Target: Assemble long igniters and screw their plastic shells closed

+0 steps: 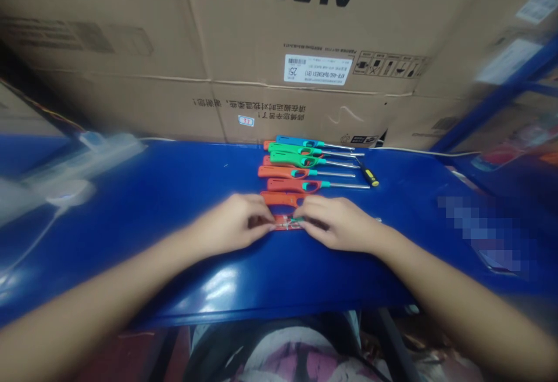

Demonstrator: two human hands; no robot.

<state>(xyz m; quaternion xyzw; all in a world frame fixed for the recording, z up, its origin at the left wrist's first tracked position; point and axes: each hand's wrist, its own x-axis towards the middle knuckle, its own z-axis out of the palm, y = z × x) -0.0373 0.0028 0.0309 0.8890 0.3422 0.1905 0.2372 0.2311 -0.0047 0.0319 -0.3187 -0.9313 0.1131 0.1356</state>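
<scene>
Both of my hands meet at the middle of a blue table (165,196). My left hand (238,222) and my right hand (337,223) pinch the two ends of a red lighter (288,224) that lies flat between them; its inner parts seem to show. Just beyond my fingers lies an orange lighter (281,197). Behind it several more long-nosed lighters (305,164) lie in a row, orange, red, green and blue, with their metal tips pointing right.
A small screwdriver with a yellow and black handle (369,175) lies right of the row. Large cardboard boxes (244,50) wall off the table's far side. A white power strip (91,152) and cable lie at the left. A blue rack (501,94) stands at the right.
</scene>
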